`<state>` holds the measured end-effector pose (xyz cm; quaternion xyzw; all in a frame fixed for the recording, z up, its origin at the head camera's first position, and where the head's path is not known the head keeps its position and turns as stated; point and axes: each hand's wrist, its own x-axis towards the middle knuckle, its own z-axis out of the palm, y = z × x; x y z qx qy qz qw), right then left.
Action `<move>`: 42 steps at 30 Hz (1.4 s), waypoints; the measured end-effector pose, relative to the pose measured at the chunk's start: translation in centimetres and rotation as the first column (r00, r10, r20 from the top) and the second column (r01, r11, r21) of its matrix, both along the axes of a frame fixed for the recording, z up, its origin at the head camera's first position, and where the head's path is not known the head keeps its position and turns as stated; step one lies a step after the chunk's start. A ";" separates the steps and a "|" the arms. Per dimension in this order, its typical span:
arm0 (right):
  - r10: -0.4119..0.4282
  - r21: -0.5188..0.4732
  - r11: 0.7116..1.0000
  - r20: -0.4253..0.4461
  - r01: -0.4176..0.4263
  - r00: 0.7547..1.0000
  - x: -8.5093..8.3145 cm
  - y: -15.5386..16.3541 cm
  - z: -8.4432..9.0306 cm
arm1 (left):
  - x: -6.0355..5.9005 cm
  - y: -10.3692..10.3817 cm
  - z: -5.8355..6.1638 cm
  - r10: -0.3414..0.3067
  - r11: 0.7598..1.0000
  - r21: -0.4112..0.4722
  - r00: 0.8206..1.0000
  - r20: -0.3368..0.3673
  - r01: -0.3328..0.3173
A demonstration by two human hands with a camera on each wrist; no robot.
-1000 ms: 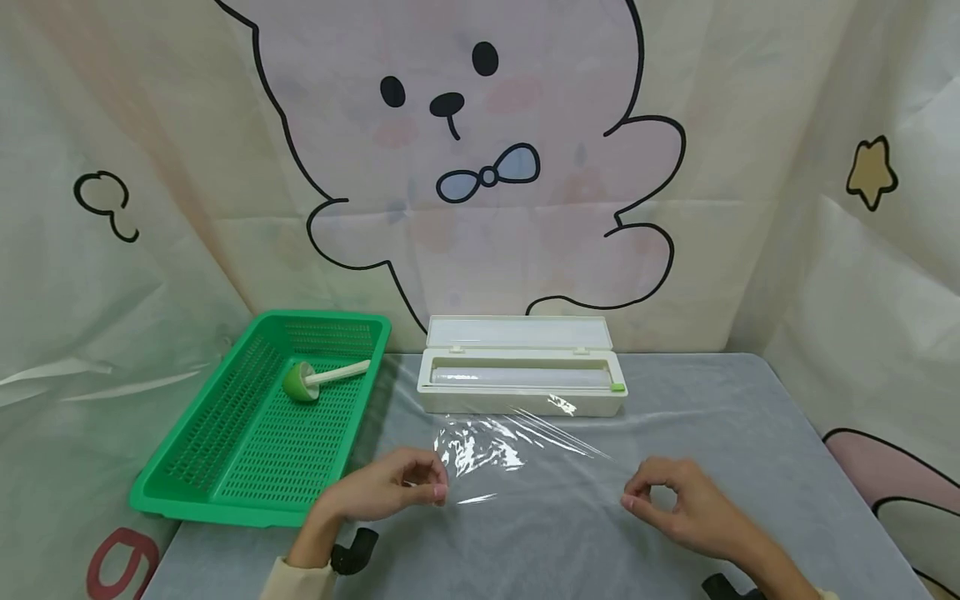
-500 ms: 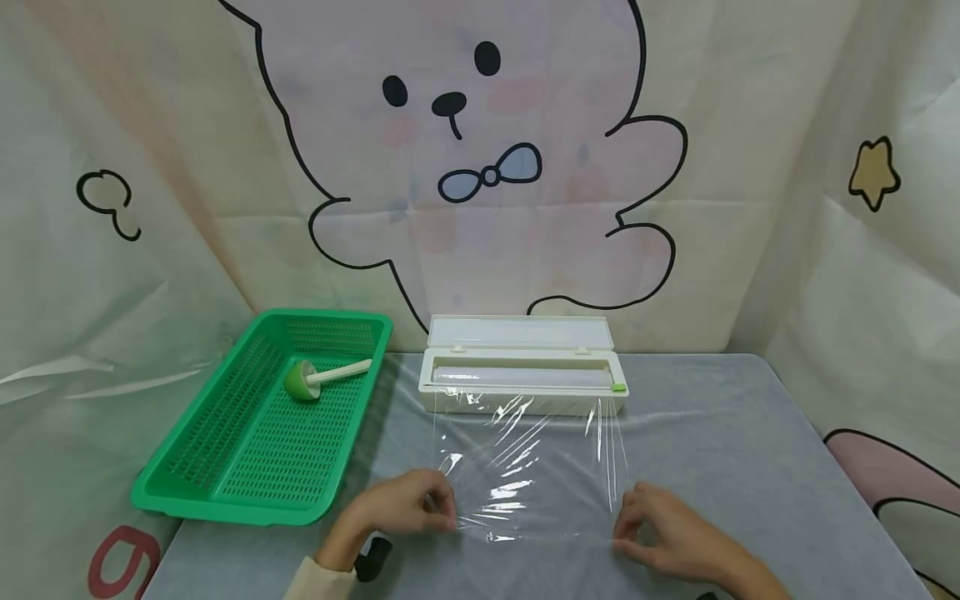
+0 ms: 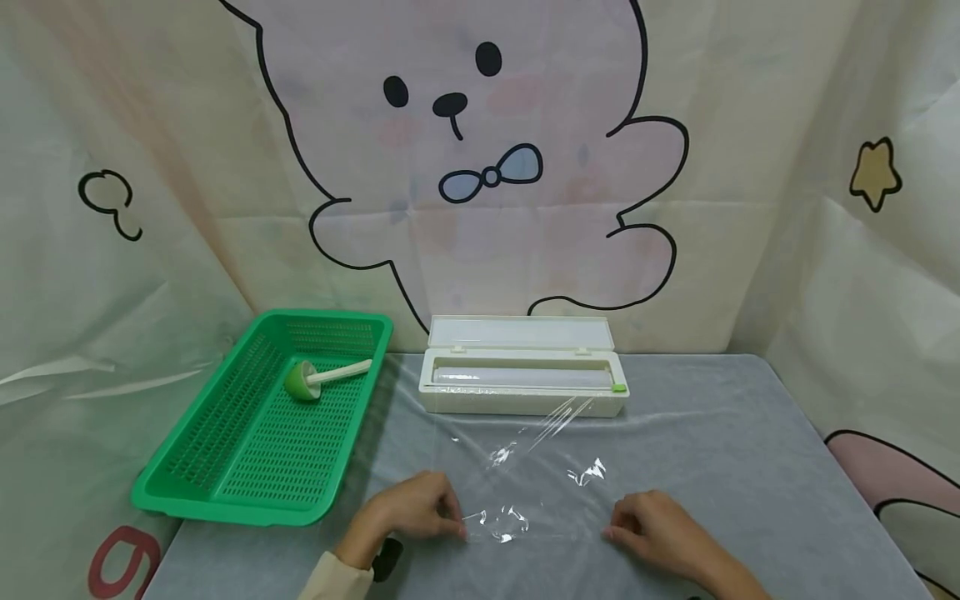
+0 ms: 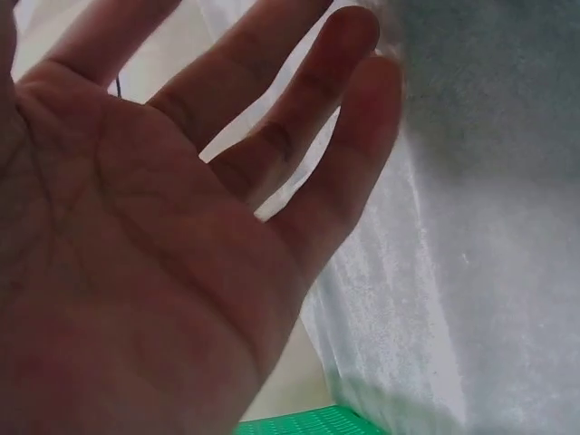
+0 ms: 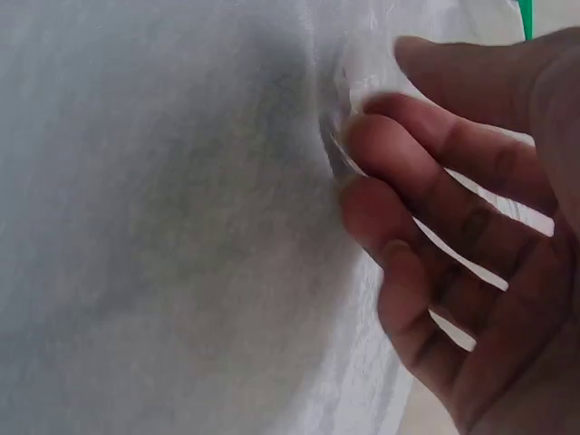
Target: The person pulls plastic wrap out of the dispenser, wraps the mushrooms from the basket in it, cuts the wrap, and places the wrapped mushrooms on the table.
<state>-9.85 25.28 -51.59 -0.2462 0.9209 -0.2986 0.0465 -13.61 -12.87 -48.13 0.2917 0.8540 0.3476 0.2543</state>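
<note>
A clear sheet of plastic wrap (image 3: 506,525) runs from a white wrap dispenser box (image 3: 525,404) toward me, low over the grey table, loose and slightly crinkled. At its near left corner my left hand (image 3: 420,508) pinches the film; in the left wrist view the other fingers (image 4: 340,181) spread loosely. My right hand (image 3: 656,533) holds the near right corner, fingertips low to the cloth. The right wrist view shows its curled fingers (image 5: 390,154) beside a fold of film. Behind, the box's lid (image 3: 521,333) stands raised above a roll (image 3: 521,377).
To the left stands a green perforated basket (image 3: 255,512). Inside it lies a green-and-white round-headed tool (image 3: 302,382), its white handle leaning toward the right rim. Grey cloth (image 3: 720,442) covers the table, and a printed curtain (image 3: 570,250) hangs behind.
Both hands have drawn the film toward me and down to the table, coming slightly closer together. The film was pulled tauter half a second ago and is now slack.
</note>
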 end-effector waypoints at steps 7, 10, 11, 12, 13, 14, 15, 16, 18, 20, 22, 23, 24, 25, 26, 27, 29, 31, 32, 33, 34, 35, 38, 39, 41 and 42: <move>-0.233 -0.044 0.973 -0.221 0.229 0.947 -0.6 -1.3 -0.4 | -0.2 0.0 0.2 -0.019 1.000 0.017 1.000 -0.023 0.019; -0.263 -0.012 0.961 -0.344 0.276 0.901 -1.0 -1.7 -1.0 | -0.4 0.2 0.1 0.013 0.999 0.043 1.000 -0.002 -0.013; -0.255 0.016 0.960 -0.375 0.281 0.891 -1.1 -1.7 -1.2 | -0.5 0.3 0.1 0.036 0.998 0.053 0.999 0.000 -0.036; -0.244 0.050 0.958 -0.383 0.284 0.891 -1.1 -1.7 -1.5 | -0.5 0.3 0.0 0.059 0.996 0.062 0.998 -0.014 -0.058; -0.232 0.083 0.956 -0.377 0.282 0.897 -1.1 -1.8 -1.7 | -0.6 0.4 -0.2 0.086 0.994 0.065 0.995 -0.044 -0.083; -0.221 0.113 0.954 -0.361 0.278 0.906 -1.1 -1.8 -1.9 | -0.6 0.5 -0.3 0.115 0.992 0.063 0.989 -0.090 -0.109; -0.215 0.137 0.952 -0.334 0.273 0.917 -1.0 -1.8 -2.0 | -0.6 0.6 -0.5 0.145 0.989 0.054 0.979 -0.145 -0.138; -0.213 0.157 0.950 -0.302 0.269 0.929 -0.9 -1.8 -2.1 | -0.6 0.7 -0.6 0.170 0.986 0.033 0.963 -0.207 -0.166; -0.213 0.187 0.946 -0.255 0.265 0.943 -0.7 -1.8 -2.2 | -0.5 0.9 -0.9 0.192 0.974 -0.044 0.918 -0.347 -0.221; -0.210 0.197 0.946 -0.234 0.258 0.949 -0.4 -1.9 -2.2 | -0.3 1.1 -1.1 0.186 0.953 -0.132 0.872 -0.453 -0.272; -0.204 0.202 0.946 -0.240 0.254 0.949 -0.3 -1.9 -2.2 | -0.1 1.2 -1.3 0.162 0.928 -0.209 0.838 -0.520 -0.309; -0.199 0.202 0.947 -0.246 0.251 0.949 -0.2 -1.9 -2.3 | 0.1 1.2 -1.5 0.147 0.916 -0.242 0.827 -0.542 -0.321; -0.196 0.201 0.947 -0.250 0.249 0.948 -0.1 -1.9 -2.2 | 0.1 1.2 -1.7 0.138 0.906 -0.266 0.823 -0.552 -0.330; -0.193 0.201 0.948 -0.253 0.247 0.948 -0.1 -1.9 -2.2 | 0.2 1.3 -1.8 0.130 0.898 -0.284 0.819 -0.559 -0.337; -0.193 0.198 0.948 -0.258 0.247 0.947 0.0 -1.9 -2.3 | 0.3 1.3 -2.0 0.123 0.892 -0.295 0.814 -0.568 -0.342; -0.193 0.197 0.949 -0.258 0.247 0.947 0.0 -1.9 -2.3 | 0.4 1.3 -2.1 0.120 0.888 -0.305 0.812 -0.571 -0.345; -0.201 0.198 0.948 -0.237 0.250 0.950 0.0 -1.8 -2.4 | 0.5 1.3 -2.4 0.112 0.876 -0.327 0.809 -0.576 -0.354; -0.211 0.204 0.946 -0.204 0.252 0.956 -0.1 -1.7 -2.5 | 0.6 1.3 -2.5 0.113 0.869 -0.338 0.809 -0.577 -0.362; -0.216 0.210 0.944 -0.180 0.252 0.960 -0.1 -1.7 -2.5 | 0.6 1.3 -2.6 0.115 0.866 -0.341 0.809 -0.576 -0.366; -0.221 0.217 0.943 -0.154 0.251 0.963 -0.2 -1.7 -2.5 | 0.6 1.2 -2.6 0.117 0.861 -0.348 0.812 -0.572 -0.370; -0.224 0.223 0.942 -0.134 0.250 0.965 -0.3 -1.7 -2.5 | 0.6 1.2 -2.6 0.121 0.859 -0.350 0.814 -0.568 -0.373; -0.227 0.223 0.943 -0.118 0.248 0.967 -0.3 -1.7 -2.5 | 0.6 1.1 -2.5 0.127 0.859 -0.351 0.819 -0.560 -0.373; -0.222 0.228 0.943 -0.112 0.243 0.969 -0.4 -1.8 -2.5 | 0.5 0.9 -2.1 0.141 0.864 -0.345 0.835 -0.532 -0.366; -0.222 0.226 0.943 -0.115 0.244 0.968 -0.4 -1.8 -2.4 | 0.4 0.8 -1.9 0.147 0.867 -0.342 0.841 -0.520 -0.363; -0.222 0.226 0.942 -0.126 0.246 0.967 -0.4 -1.9 -2.4 | 0.3 0.6 -1.3 0.169 0.878 -0.319 0.856 -0.489 -0.356; -0.222 0.228 0.942 -0.131 0.247 0.966 -0.4 -1.9 -2.5 | 0.3 0.5 -1.0 0.185 0.884 -0.302 0.860 -0.475 -0.356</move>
